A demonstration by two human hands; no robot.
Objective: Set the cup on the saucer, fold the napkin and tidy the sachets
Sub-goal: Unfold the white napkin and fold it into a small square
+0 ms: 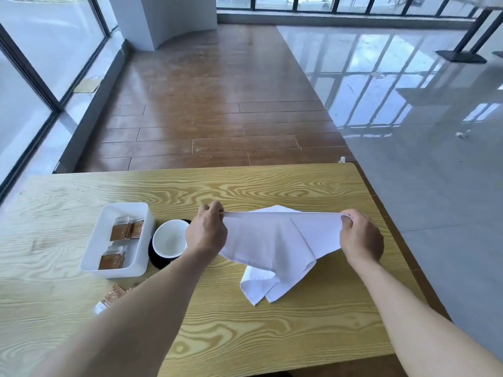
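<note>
1. A wooden table [272,186] with bold yellow grain fills the lower half of the frame; brown floorboards and grey glossy tiles lie beyond it.
2. A white napkin [272,240] sits right of centre, its top edge stretched taut between the two hands and lifted off the table, while its lower folds droop and rest on the wood.
3. A white tray [141,213] stands at left of centre, holding two groups of brown sachets [126,230], one toward its far end and one toward its near end.
4. The left hand [207,229], at centre, pinches the napkin's left corner with fingers curled round the cloth.
5. The right hand [360,236], right of centre, grips the napkin's other corner the same way.
6. A white cup [170,238] stands on a dark saucer [156,258], just right of the tray and partly behind the left hand.
7. A few loose sachets [110,296] lie on the table below the tray, partly hidden by the left forearm.
</note>
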